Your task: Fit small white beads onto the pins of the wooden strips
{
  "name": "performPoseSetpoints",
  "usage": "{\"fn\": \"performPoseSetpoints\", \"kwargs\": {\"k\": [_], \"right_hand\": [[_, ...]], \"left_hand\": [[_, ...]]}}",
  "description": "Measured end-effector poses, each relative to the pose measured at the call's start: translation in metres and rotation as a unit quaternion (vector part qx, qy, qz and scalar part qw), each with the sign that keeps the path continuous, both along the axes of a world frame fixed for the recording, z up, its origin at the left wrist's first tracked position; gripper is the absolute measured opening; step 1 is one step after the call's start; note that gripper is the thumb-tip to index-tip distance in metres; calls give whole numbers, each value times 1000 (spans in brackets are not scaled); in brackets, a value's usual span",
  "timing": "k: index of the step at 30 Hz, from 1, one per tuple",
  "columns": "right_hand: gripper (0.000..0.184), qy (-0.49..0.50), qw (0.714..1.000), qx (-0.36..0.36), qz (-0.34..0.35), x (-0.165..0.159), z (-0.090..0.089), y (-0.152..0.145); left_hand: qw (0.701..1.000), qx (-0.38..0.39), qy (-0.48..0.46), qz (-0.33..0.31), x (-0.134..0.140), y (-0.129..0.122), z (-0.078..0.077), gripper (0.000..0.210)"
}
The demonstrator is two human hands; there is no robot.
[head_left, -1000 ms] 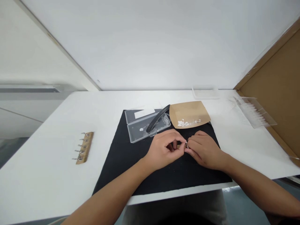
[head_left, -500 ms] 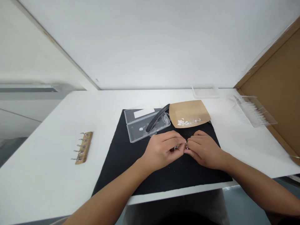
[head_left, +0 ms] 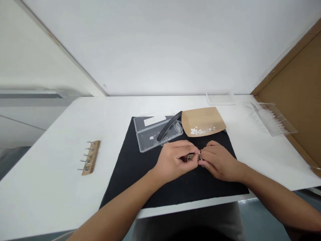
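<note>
My left hand (head_left: 177,157) is closed in a pinch above the black mat, its thumb and fingertips pressed together. What it pinches is too small to make out. Touching it is my right hand (head_left: 219,162), its fingers curled on a small shiny metal clip (head_left: 200,156). A bit of tan wood with metal on it (head_left: 190,156) shows under the left fingers; most of that piece is hidden by the hands. Just beyond them lies a brown paper tray (head_left: 204,117) with small white pieces (head_left: 197,130) along its near side.
Left of the tray, an open clear plastic case (head_left: 147,144) holds small clear parts, with a dark curved strip (head_left: 169,126) across it. A wooden strip with several metal clips (head_left: 91,158) lies on the left. The black mat (head_left: 130,180) lies beneath; a clear tray (head_left: 276,122) stands at right.
Both hands stay together at nearly the same spot. The left fingers have shifted slightly, so a little more of the wood and metal shows between them.
</note>
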State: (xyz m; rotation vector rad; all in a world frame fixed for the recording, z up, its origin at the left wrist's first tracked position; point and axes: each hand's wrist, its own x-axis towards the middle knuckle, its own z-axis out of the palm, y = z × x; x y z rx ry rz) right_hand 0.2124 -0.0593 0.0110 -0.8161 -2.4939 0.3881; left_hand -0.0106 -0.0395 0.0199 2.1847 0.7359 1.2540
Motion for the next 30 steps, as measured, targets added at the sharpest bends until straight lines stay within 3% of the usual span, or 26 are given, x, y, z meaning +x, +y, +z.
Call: {"fn": "performPoseSetpoints", "kwargs": {"k": [10,20,25,30], "right_hand": [[32,33,993,-108,24,1,0,0],[33,108,974,-197,41,4,13,-2],[35,120,972,-200,35,4,15,-2],[35,59,987,-149,20,4,7,1]], "left_hand": [[998,-56,-5,-9,0,-1,3,14],[992,-122,-24,-32,-2,0,6,12],[995,-86,-27,-31,-2,1,6,10],[996,-76,-35,-21,-2,1,4,5]]}}
